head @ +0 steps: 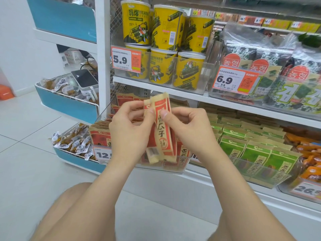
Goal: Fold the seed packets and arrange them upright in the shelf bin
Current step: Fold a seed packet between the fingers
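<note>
Head view: you pinch a red-and-tan seed packet [162,129], folded lengthwise into a narrow strip, with your left hand [129,126] and right hand [187,126], both thumbs on its upper half. It is held upright just in front of the clear shelf bin [175,168], where more red packets [99,136] stand beside green packets [257,150]

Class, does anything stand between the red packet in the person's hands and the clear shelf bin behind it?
Nothing visible does. The left hand and right hand pinch the red packet just before the clear bin, already holding other packets.
</note>
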### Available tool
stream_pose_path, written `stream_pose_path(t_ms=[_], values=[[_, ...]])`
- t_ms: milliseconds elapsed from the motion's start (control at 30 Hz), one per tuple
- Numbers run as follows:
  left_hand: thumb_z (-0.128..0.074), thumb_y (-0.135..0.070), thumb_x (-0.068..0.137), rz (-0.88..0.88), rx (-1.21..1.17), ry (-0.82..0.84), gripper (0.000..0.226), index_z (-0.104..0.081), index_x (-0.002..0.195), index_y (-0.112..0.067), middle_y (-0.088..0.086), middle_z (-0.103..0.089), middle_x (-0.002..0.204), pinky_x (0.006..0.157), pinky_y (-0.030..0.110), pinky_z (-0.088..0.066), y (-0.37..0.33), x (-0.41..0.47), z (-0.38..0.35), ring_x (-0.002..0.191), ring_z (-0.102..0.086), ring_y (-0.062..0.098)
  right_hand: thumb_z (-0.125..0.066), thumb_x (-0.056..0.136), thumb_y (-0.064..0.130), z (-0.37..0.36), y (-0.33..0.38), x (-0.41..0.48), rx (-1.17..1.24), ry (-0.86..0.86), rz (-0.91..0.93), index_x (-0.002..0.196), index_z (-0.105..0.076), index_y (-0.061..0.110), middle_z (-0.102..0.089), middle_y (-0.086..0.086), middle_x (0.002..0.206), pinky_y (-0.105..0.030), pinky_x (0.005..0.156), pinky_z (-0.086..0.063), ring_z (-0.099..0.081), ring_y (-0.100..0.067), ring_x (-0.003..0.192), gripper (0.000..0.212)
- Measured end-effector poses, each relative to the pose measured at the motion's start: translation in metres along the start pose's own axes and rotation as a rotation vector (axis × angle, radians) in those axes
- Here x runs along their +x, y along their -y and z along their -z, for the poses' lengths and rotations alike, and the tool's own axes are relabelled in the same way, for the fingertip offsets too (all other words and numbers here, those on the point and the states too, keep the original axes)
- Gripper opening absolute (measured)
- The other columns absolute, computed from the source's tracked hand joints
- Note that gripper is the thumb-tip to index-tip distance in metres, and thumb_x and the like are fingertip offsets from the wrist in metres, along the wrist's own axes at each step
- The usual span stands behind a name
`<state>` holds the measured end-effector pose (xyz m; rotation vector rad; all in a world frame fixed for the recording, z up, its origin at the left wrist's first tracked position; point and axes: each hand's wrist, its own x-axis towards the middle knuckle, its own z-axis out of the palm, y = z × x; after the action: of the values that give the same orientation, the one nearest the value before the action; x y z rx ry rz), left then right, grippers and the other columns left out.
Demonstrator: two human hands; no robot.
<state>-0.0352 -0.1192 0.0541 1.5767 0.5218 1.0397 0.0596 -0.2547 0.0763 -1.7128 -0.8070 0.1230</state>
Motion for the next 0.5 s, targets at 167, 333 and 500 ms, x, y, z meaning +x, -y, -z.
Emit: stream_pose_path(t_ms=[167, 333, 500], values=[[-0.083, -0.044, 0.092, 0.016, -0.026, -0.004, 0.037, -0.067, 0.119, -0.025, -0.008, -0.079, 0.111, 0.078, 0.041, -0.067, 0.002, 0.005, 0.006, 0.089, -0.079, 0.007, -0.074, 0.102, 0.025, 0.005, 0.003, -0.003, -0.051, 0.158, -0.109, 0.111, -0.083, 0.022, -0.083, 0.001, 0.09, -0.048, 0.085, -0.067, -0.082, -0.018, 0.086, 0.014], [-0.068, -0.055, 0.099, 0.168, -0.014, 0.254, 0.046, -0.065, 0.129, -0.02, -0.004, -0.083, 0.1, 0.068, 0.044, -0.068, 0.0, 0.0, 0.003, 0.088, -0.081, 0.016, -0.063, 0.108, 0.013, 0.001, 0.009, -0.004, 0.199, 0.009, -0.129, 0.121, -0.077, 0.008, -0.083, -0.006, 0.092, -0.042, 0.074, -0.068, -0.082, -0.022, 0.085, 0.02], [-0.06, -0.056, 0.101, 0.294, -0.143, 0.338, 0.054, -0.076, 0.109, -0.005, 0.007, -0.083, 0.092, 0.049, 0.025, -0.059, -0.008, 0.001, 0.005, 0.077, -0.08, 0.02, -0.065, 0.107, 0.021, -0.001, 0.015, -0.006, 0.242, -0.026, -0.115, 0.113, -0.08, 0.011, -0.082, -0.011, 0.085, -0.041, 0.058, -0.066, -0.079, -0.027, 0.069, 0.019]])
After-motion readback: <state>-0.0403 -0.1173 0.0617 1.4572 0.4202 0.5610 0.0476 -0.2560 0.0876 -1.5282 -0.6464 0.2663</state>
